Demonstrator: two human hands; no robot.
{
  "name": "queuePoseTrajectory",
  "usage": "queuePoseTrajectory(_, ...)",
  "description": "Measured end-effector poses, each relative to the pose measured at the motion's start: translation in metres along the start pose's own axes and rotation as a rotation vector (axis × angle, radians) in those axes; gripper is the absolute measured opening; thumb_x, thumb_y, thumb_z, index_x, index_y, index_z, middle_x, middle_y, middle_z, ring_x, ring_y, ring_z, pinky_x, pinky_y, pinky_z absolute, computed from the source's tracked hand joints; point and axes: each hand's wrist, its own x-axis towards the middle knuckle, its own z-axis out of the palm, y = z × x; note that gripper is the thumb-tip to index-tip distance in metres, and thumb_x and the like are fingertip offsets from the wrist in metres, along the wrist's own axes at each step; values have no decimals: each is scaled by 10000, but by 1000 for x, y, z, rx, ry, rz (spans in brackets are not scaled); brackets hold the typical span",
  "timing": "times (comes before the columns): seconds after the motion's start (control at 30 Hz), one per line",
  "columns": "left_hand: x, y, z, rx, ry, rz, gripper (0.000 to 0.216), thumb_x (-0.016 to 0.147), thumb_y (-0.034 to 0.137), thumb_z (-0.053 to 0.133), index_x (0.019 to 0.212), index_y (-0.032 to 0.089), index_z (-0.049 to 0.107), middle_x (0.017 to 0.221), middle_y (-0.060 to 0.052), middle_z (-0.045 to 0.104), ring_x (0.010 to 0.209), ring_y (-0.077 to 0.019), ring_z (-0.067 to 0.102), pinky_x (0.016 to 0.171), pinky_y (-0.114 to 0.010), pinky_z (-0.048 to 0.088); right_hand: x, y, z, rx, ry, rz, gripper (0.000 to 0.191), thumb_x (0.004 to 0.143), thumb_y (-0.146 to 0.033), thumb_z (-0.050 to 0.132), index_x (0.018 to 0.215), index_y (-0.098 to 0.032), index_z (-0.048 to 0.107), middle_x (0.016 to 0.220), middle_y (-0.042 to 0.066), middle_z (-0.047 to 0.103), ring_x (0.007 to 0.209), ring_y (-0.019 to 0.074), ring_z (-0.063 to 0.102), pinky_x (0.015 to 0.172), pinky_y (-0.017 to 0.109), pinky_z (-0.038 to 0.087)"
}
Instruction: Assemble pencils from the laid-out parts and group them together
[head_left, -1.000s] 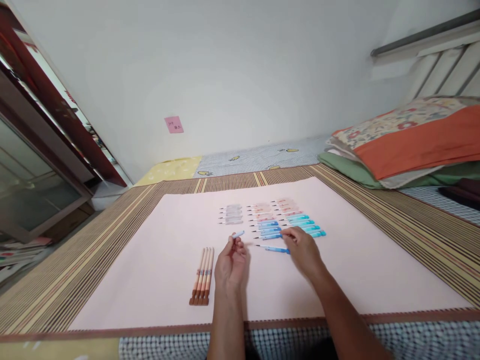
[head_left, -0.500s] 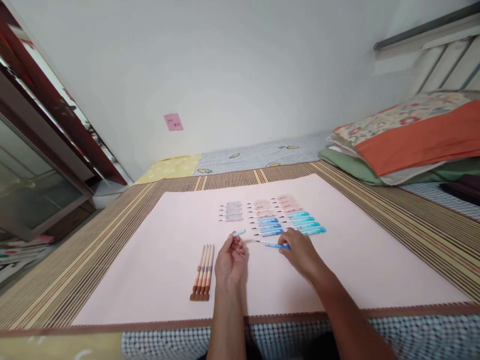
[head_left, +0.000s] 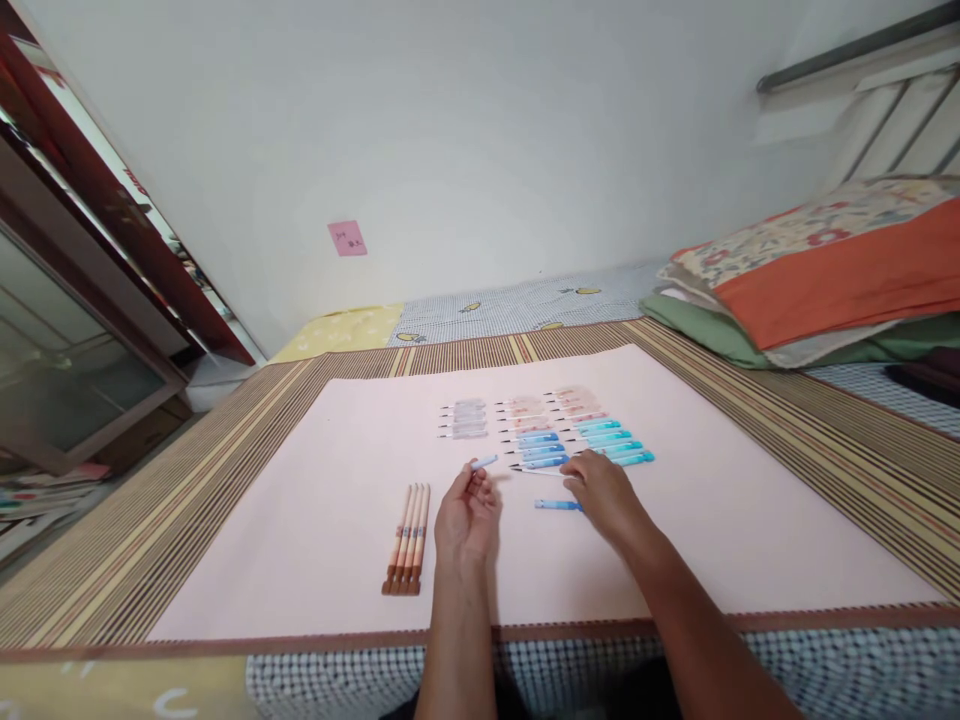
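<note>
My left hand (head_left: 469,510), palm up, pinches a short light-blue pen part (head_left: 484,462), which may be a cap. To its right, my right hand (head_left: 602,492) is closed on the rear end of a thin white pen refill (head_left: 541,473) with a dark tip pointing left. Just below the refill, a blue pen barrel (head_left: 556,505) lies on the pink sheet, its right end at my right fingers. Beyond the hands are sorted rows of pen parts: blue barrels (head_left: 541,450), teal barrels (head_left: 611,436), pinkish barrels (head_left: 525,405) and clear grey barrels (head_left: 466,418), with refills beside them.
Several peach pens with brown ends (head_left: 407,540) lie side by side left of my left hand. The pink sheet (head_left: 300,540) covers a striped mat (head_left: 247,470). Folded bedding (head_left: 840,290) is piled at the right, and a pink note (head_left: 347,238) sticks to the wall.
My right hand has moved slightly up toward the blue row with the refill, now apart from the blue barrel, which lies lower on the sheet. My left hand keeps its light-blue part.
</note>
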Motion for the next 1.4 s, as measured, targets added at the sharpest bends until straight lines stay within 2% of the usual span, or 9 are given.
queuePoseTrajectory(0.17, -1, -2, 1, 12, 20, -11, 122, 945, 116, 564, 859, 95, 647, 669, -44, 620, 516, -74, 554, 448, -149, 419, 3, -1, 1, -40, -22, 19, 201, 832, -95, 531, 676, -193, 611, 871, 56, 628, 842, 193, 542, 735, 290, 341)
queuePoseTrajectory(0.37, -2, -4, -1, 74, -42, 73, 97, 934, 101, 584, 964, 113, 675, 684, -40, 636, 523, -68, 563, 441, -129, 410, 4, -5, -3, -38, -82, -16, 161, 816, -86, 542, 704, -187, 597, 881, 54, 625, 834, 186, 531, 727, 284, 321)
queuePoseTrajectory(0.53, -2, -4, -1, 107, -14, 96, 118, 931, 87, 582, 998, 106, 677, 732, -64, 667, 535, -72, 586, 437, -127, 402, 6, -11, -5, -25, -131, -67, 184, 786, -59, 526, 661, -192, 554, 846, 42, 625, 798, 168, 531, 694, 271, 315)
queuePoseTrajectory(0.8, -2, -2, 0, 14, 4, 6, 58, 908, 121, 621, 865, 109, 659, 724, -51, 641, 532, -69, 555, 456, -145, 411, 8, -16, -4, -2, -142, -70, 137, 755, -98, 559, 664, -199, 572, 808, 35, 638, 748, 164, 545, 656, 269, 325)
queuePoseTrajectory(0.87, -4, -1, 0, -49, -38, -44, 120, 930, 143, 597, 821, 114, 638, 722, -42, 620, 540, -63, 539, 478, -149, 418, 9, -17, -3, 2, -126, -68, 144, 714, -74, 550, 641, -197, 567, 795, 39, 642, 740, 164, 548, 658, 274, 332)
queuePoseTrajectory(0.97, -9, 0, 0, -168, -213, -102, 212, 983, 199, 527, 813, 120, 625, 711, -24, 568, 558, -61, 512, 505, -159, 416, 10, -16, 0, 31, -99, -60, 102, 702, -111, 561, 655, -201, 575, 777, 31, 651, 730, 165, 556, 643, 274, 349)
queuePoseTrajectory(1.07, -11, 1, 2, -182, -282, -89, 246, 995, 219, 511, 794, 125, 617, 716, -22, 551, 564, -67, 494, 513, -170, 413, 11, -14, 2, 258, -41, -51, 42, 724, -200, 582, 685, -213, 591, 685, -5, 624, 646, 151, 540, 592, 269, 363)
queuePoseTrajectory(1.23, -7, -1, 4, -123, -3, -76, 225, 982, 177, 531, 777, 114, 598, 721, -34, 590, 542, -63, 509, 489, -156, 411, 13, -17, 4, 856, 156, 48, 198, 755, -392, 693, 812, -202, 681, 625, -25, 585, 584, 136, 513, 551, 267, 391)
queuePoseTrajectory(1.4, -5, -3, 3, -89, 47, -45, 179, 962, 162, 569, 798, 100, 603, 687, -38, 609, 527, -67, 531, 463, -145, 413, 9, -29, 2, 1197, 221, 161, 318, 717, -485, 782, 832, -196, 713, 696, 6, 659, 592, 125, 567, 572, 267, 478)
